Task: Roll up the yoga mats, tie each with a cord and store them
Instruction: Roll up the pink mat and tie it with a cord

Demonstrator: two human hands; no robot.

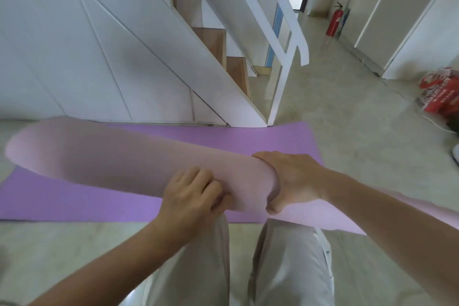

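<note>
A pale pink yoga mat (106,156), rolled into a thick tube, is held off the floor and points left. My left hand (191,194) grips the roll from below near its right end. My right hand (290,179) cups that right end, with the thumb underneath. A loose pink flap trails from the roll under my right forearm toward the lower right. A purple yoga mat (198,136) lies flat on the floor beneath the roll. No cord is visible.
A white staircase (213,40) with wooden treads stands just behind the purple mat. A red fire extinguisher (334,20) stands by the far wall. A red and white bag (439,92) lies on the floor at the right. My legs in grey trousers are below.
</note>
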